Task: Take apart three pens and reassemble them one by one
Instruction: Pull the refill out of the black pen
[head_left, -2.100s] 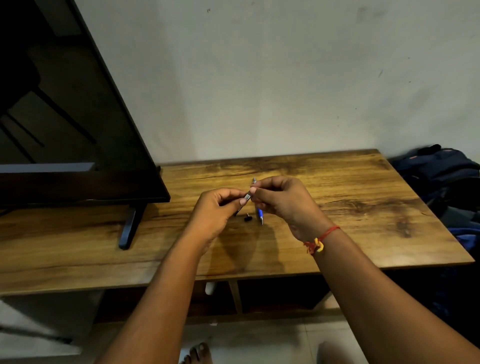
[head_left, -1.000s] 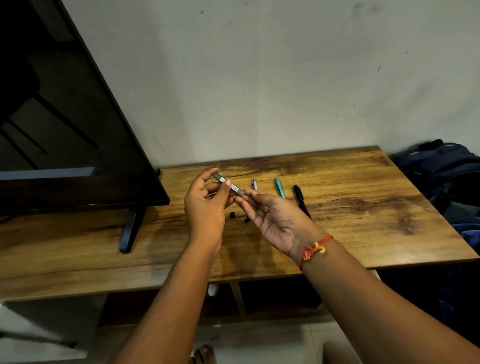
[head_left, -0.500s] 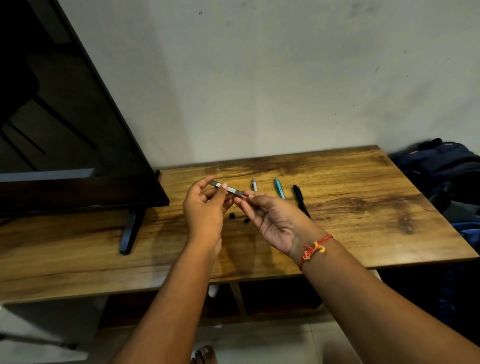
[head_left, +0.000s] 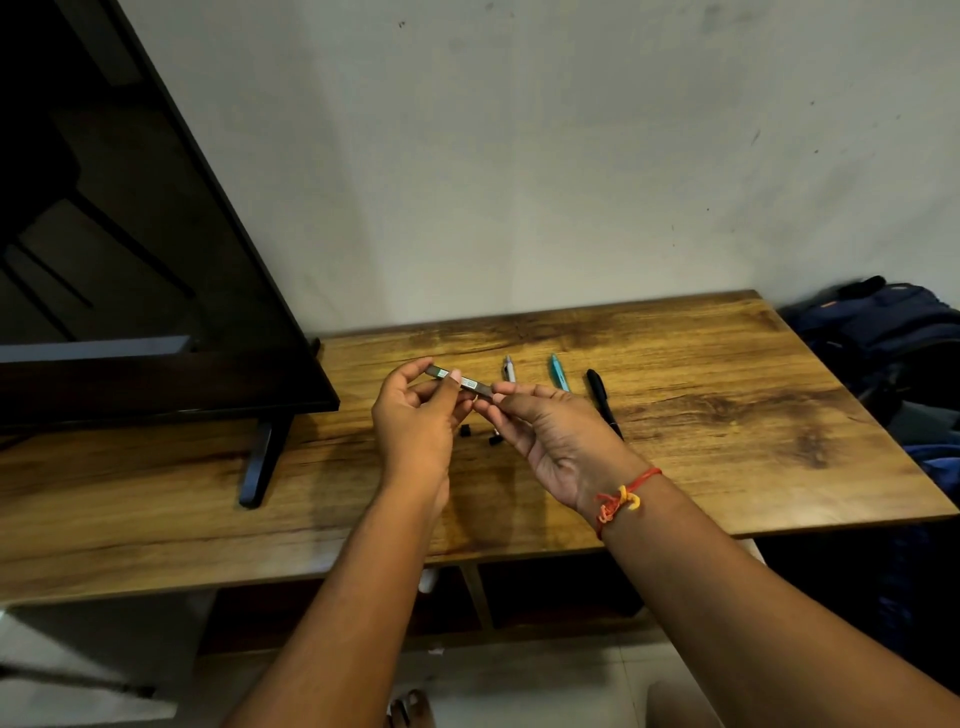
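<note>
A dark pen barrel (head_left: 460, 381) with small labels is held level above the wooden table (head_left: 727, 415). My left hand (head_left: 415, 426) pinches its left half between thumb and fingers. My right hand (head_left: 556, 441), palm up, grips its right end with the fingertips. On the table behind my hands lie a silver-white pen (head_left: 509, 370), a teal pen (head_left: 559, 372) and a black pen (head_left: 602, 400). Two small black pen parts (head_left: 466, 429) (head_left: 494, 439) rest on the table under my hands.
A large dark TV (head_left: 130, 270) stands at the left, its black foot (head_left: 260, 457) on the table. A dark blue backpack (head_left: 893, 338) lies to the right of the table. A pale wall rises behind the table.
My hands have drawn apart and the barrel has come level. My right hand turned palm up, uncovering the teal and black pens behind it.
</note>
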